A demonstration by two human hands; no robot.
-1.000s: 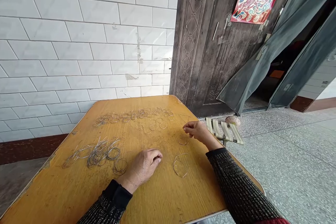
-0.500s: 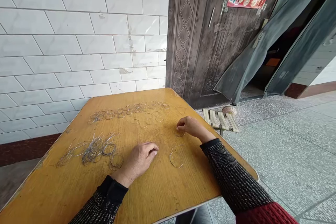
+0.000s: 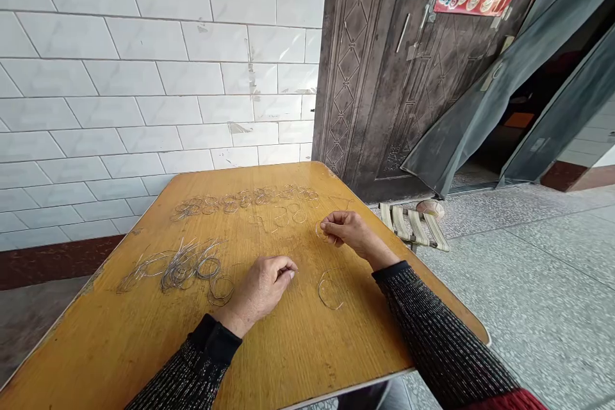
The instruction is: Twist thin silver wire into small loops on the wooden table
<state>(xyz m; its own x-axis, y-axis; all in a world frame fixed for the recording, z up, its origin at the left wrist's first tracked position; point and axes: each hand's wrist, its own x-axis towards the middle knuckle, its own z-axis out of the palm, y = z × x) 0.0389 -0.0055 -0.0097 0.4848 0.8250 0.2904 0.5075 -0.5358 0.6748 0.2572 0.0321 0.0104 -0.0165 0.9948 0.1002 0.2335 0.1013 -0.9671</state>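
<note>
My right hand (image 3: 352,232) is closed in a pinch on a thin wire loop (image 3: 318,229), which shows beside the fingertips over the right part of the wooden table (image 3: 288,359). To its left, my left hand (image 3: 263,287) rests low over the tabletop, thumb and forefinger pressed together. Whatever it pinches, if anything, is too small to make out. A single curved wire (image 3: 328,295) lies between the hands, nearer the front edge. Left of my left hand are a small wire coil (image 3: 221,291) and a tangled bundle of grey wires (image 3: 180,269).
A row of wire loops (image 3: 245,198) lies across the far part of the table, with bent wires (image 3: 281,216) just in front. Beyond stand a white tiled wall (image 3: 144,77) and a dark carved door (image 3: 379,77). A strap-seat folding stool (image 3: 413,225) is at the right.
My right hand has come up slightly with the wire loop, which now shows left of its fingertips. My left hand stays nearly in place. The whole view has shifted a little.
</note>
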